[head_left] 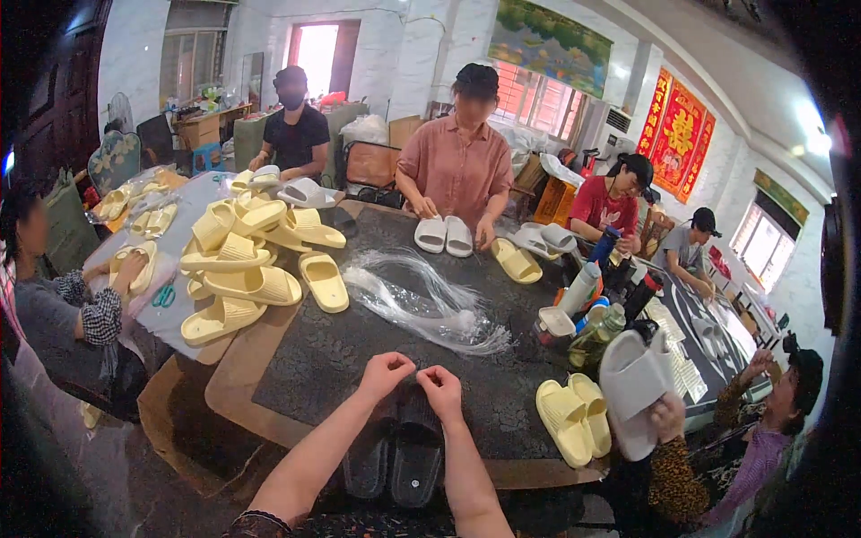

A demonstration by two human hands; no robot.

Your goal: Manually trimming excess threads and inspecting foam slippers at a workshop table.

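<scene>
On the near side of the bundle of clear strands (466,326), the left hand (387,375) and right hand (440,387) hover just beside each other. Each has its thumb and fingertips pinched together; whether anything thin is between them, one cannot tell. Also on the bundle's near side, black slippers (417,462) lie below the hands. Yellow slippers (256,282) are heaped left of it, white slippers (430,236) sit beyond it, and bottles (583,287) stand to its right.

Bare forearms (309,439) flank the black slippers (415,462). At the slippers' far end, left hand (387,372) and right hand (440,389) nearly meet, each pinched closed.
</scene>
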